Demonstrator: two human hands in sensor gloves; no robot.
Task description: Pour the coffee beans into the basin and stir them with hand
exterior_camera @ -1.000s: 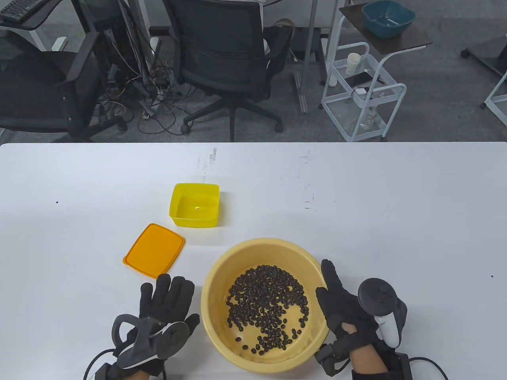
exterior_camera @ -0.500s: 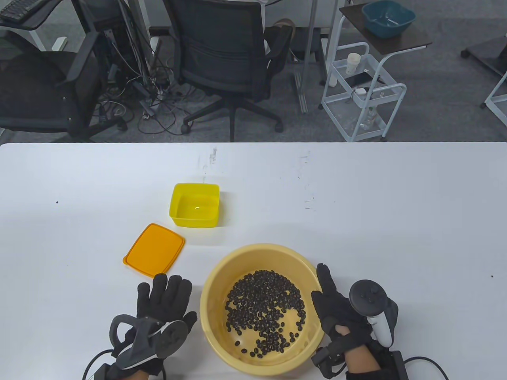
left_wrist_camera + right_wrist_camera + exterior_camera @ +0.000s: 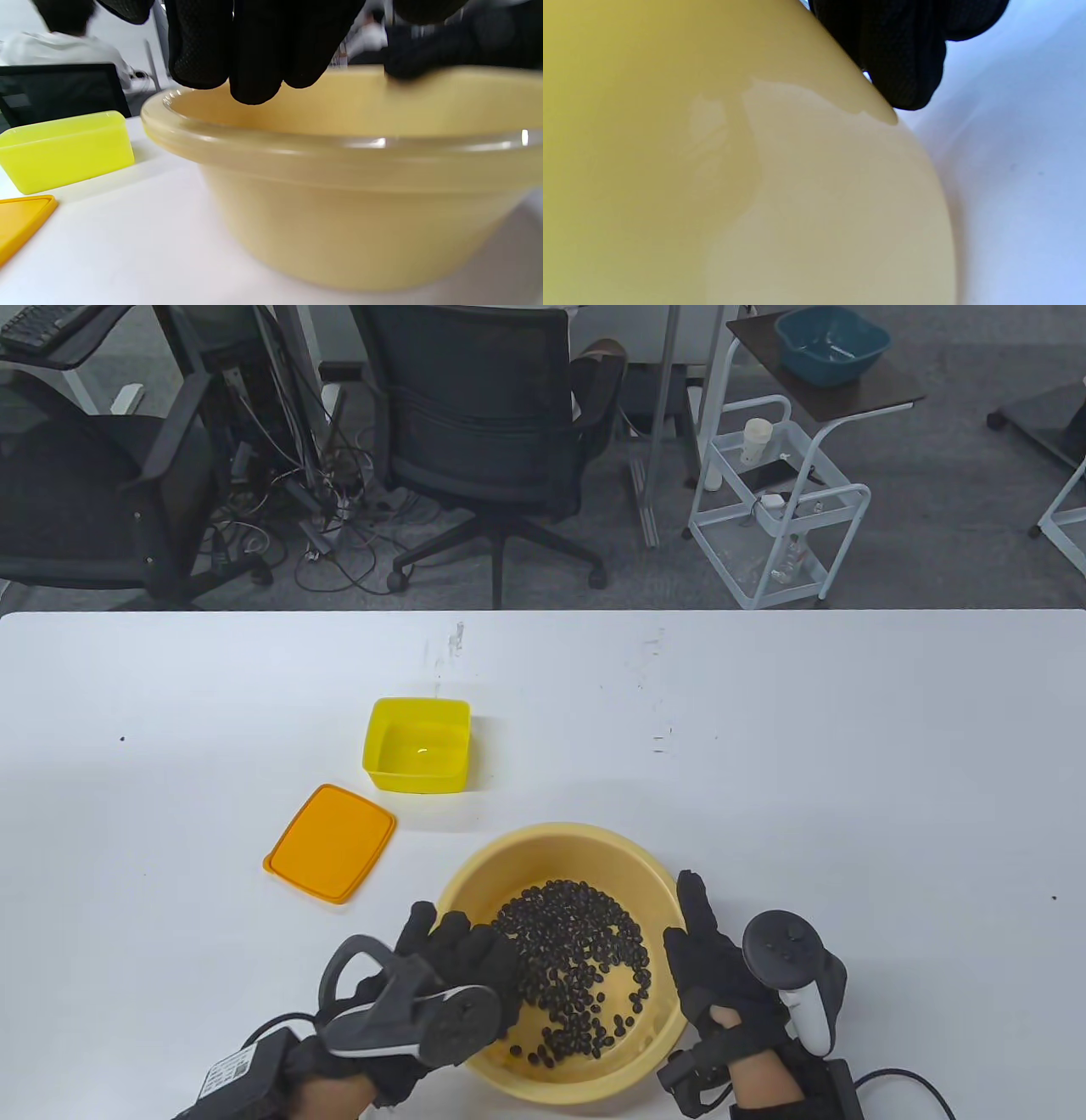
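A pale yellow round basin (image 3: 543, 848) stands near the table's front edge, with dark coffee beans (image 3: 577, 959) spread over its bottom. My left hand (image 3: 462, 954) reaches over the basin's left rim, its fingers (image 3: 254, 63) hanging just above the rim and holding nothing. My right hand (image 3: 704, 942) lies flat against the basin's right outer wall (image 3: 797, 190), fingers (image 3: 903, 63) straight. The emptied yellow box (image 3: 417, 744) stands behind, its orange lid (image 3: 330, 843) flat on the table beside it.
White table (image 3: 848, 772) with open surface to the right and far side. Office chairs (image 3: 484, 415) and a white cart (image 3: 776, 500) stand on the floor beyond the table's far edge. A person sits in the background of the left wrist view.
My left hand has lifted off the table and moved right, over the basin's left rim. The basin and right hand have barely shifted.
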